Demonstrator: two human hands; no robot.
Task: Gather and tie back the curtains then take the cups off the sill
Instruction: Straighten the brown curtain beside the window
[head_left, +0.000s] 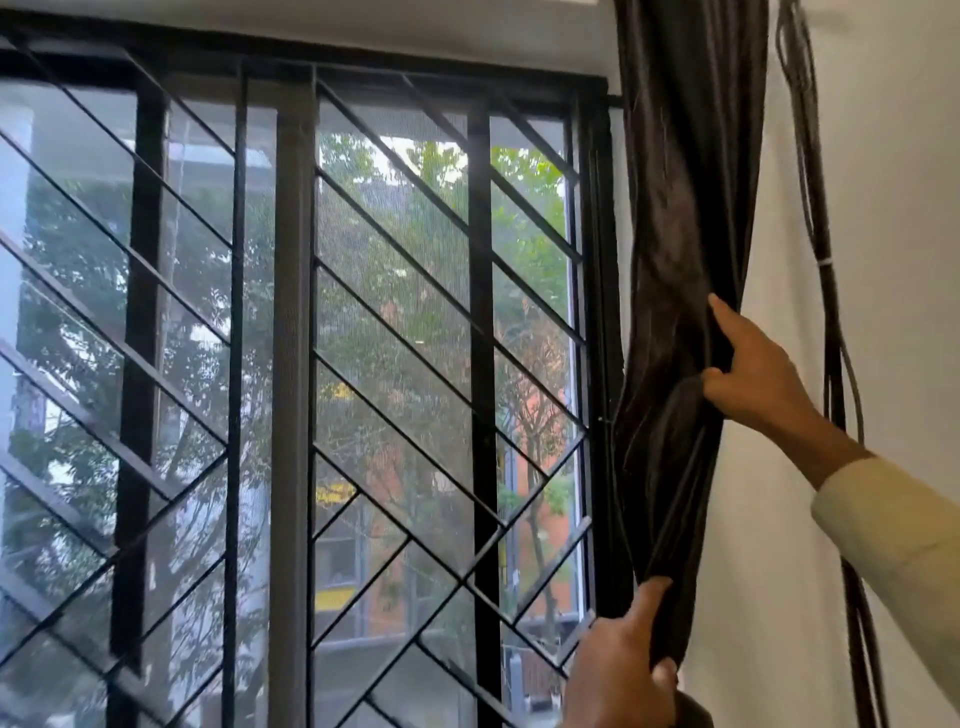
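The gathered curtain (675, 260) was gripped in curled fingers (723, 318), its long axis held upright between them: right hand (753, 379) clamped above, left hand (618, 670) below.

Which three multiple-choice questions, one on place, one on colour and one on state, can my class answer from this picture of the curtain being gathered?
1. Where is the curtain bunched?
A. left of the window
B. across its middle
C. right of it

2. What colour is the curtain?
A. dark brown
B. white
C. red

3. What is the right hand doing?
A. hanging free
B. gripping the curtain
C. pressing the glass

Answers:
1 C: the folds hang between the window and the white wall.
2 A: the cloth is dark brown throughout.
3 B: its fingers curl round the folds, above the left hand, which also holds them.
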